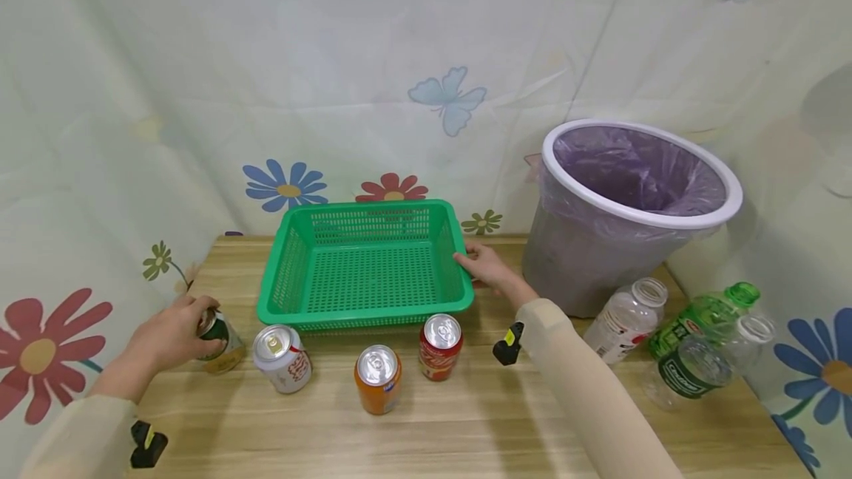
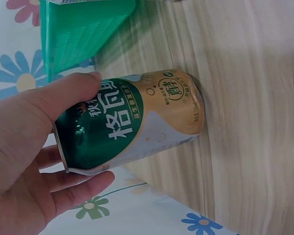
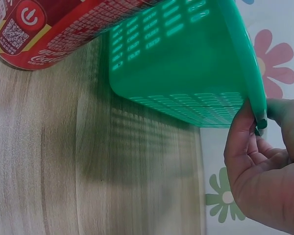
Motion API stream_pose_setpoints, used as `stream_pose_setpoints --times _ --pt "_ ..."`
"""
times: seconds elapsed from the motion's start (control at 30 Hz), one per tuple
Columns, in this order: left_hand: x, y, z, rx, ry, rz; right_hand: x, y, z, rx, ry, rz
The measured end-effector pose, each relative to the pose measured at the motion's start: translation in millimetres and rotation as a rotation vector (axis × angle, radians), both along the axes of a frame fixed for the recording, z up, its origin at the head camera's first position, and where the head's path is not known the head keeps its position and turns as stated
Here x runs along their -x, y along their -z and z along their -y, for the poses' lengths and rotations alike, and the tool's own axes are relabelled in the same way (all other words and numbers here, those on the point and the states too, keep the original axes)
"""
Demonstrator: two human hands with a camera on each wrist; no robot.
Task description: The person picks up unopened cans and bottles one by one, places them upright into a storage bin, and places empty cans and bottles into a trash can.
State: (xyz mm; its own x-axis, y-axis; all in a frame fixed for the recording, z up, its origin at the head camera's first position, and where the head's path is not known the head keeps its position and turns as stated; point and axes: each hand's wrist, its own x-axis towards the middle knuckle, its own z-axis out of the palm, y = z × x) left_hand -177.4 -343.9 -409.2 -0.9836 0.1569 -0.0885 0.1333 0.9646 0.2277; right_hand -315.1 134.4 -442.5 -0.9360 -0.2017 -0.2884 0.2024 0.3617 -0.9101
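At the table's left, my left hand has its thumb and fingers around the upper part of a green and gold drink can, which stands on the wood. My right hand pinches the right rim of a green plastic basket, thumb on one side and curled fingers on the other. No cans lie in the basket. In front of it stand a white can, an orange can and a red Coca-Cola can.
A grey bin with a purple liner stands at the back right. Before it are a clear bottle with a red and white label, a green bottle and a clear bottle with a dark green label. Flowered cloth hangs behind the table.
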Motion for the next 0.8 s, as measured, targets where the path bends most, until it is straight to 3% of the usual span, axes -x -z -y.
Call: stream_pose_setpoints --times 0.8 --pt "4.5 -3.9 -0.6 0.034 0.065 -0.002 3.3 2.0 4.3 0.026 0.025 0.036"
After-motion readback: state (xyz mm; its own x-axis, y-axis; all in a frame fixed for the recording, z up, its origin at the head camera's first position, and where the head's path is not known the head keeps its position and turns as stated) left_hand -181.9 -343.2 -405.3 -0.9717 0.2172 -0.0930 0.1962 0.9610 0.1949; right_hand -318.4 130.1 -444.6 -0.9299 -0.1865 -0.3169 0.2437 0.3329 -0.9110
